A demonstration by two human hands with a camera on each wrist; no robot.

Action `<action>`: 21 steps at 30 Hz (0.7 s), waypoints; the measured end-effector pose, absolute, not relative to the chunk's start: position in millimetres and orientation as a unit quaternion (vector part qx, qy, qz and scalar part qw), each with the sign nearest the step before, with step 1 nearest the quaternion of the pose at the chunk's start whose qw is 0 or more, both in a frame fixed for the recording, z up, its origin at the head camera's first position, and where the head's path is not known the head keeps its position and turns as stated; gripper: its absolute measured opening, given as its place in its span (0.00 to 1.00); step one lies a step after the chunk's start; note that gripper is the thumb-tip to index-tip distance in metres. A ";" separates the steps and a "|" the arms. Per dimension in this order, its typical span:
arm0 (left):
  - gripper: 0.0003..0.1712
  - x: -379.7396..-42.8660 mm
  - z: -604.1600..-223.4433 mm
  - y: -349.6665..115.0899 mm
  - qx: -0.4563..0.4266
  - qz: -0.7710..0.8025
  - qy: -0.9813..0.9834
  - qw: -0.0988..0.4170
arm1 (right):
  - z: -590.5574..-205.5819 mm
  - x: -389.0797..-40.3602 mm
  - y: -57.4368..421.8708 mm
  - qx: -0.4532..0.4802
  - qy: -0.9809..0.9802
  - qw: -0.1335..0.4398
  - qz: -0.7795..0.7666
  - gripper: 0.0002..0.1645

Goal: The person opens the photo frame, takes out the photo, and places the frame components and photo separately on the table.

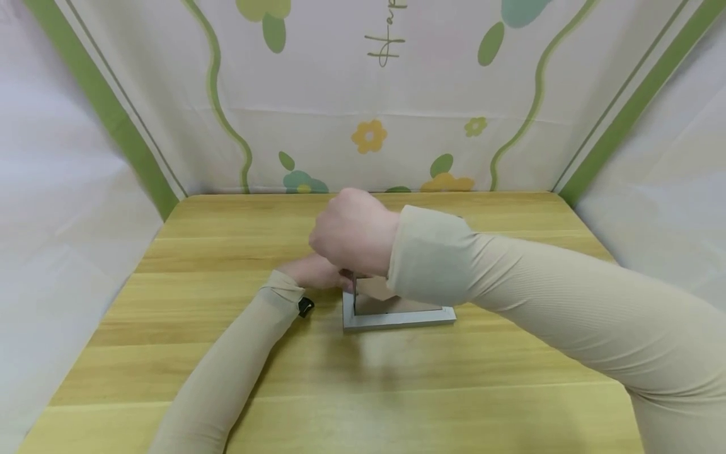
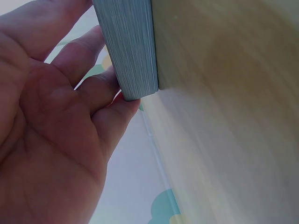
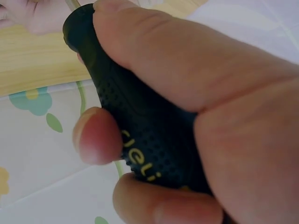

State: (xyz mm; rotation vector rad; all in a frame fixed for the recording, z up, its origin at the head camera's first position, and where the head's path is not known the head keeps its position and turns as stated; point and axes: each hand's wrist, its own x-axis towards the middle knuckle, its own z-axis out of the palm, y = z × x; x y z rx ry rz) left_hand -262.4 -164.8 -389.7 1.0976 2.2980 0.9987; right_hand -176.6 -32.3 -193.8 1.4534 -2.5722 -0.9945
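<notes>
A grey picture frame (image 1: 399, 321) with a brown backing board (image 1: 371, 306) lies on the wooden table. My left hand (image 1: 317, 271) grips the frame at its left side. Up close, the left wrist view shows the fingers (image 2: 110, 119) against the brushed grey side of the frame (image 2: 128, 51). Above the frame, my right hand (image 1: 354, 230) holds a screwdriver (image 3: 140, 121) by its dark handle, which bears yellow lettering. The thin metal shaft (image 1: 355, 295) points down to the frame's left inner edge. My right hand and forearm hide the frame's far part.
The wooden table (image 1: 227, 252) stretches around the frame on all sides. A white curtain (image 1: 317, 88) with flowers and green stems hangs at its far edge, and pale fabric covers both sides. A black clip (image 1: 305, 307) is at the left cuff.
</notes>
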 end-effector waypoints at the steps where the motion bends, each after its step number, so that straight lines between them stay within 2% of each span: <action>1: 0.23 -262.2 -389.7 -164.4 0.394 0.358 0.822 0.201 | -193.9 -176.2 -32.1 0.462 -0.827 0.010 -0.321 0.15; 6: 0.25 -262.8 -392.0 -161.2 0.386 0.350 0.828 0.207 | -193.3 -173.4 -24.8 0.452 -0.831 0.010 -0.325 0.14; 10: 0.08 -264.0 -393.4 -160.4 0.392 0.312 0.838 0.219 | -186.2 -170.5 -11.8 0.454 -0.837 0.018 -0.307 0.17; 12: 0.04 -264.5 -392.7 -160.6 0.397 0.291 0.843 0.218 | -179.7 -170.0 -0.2 0.459 -0.842 0.030 -0.282 0.19; 18: 0.08 -265.7 -391.4 -162.3 0.398 0.280 0.845 0.222 | -161.2 -166.4 53.1 0.467 -0.863 0.060 -0.184 0.24; 21: 0.15 -263.7 -389.1 -162.5 0.395 0.284 0.842 0.232 | -159.4 -163.5 87.6 0.448 -0.882 0.052 -0.139 0.20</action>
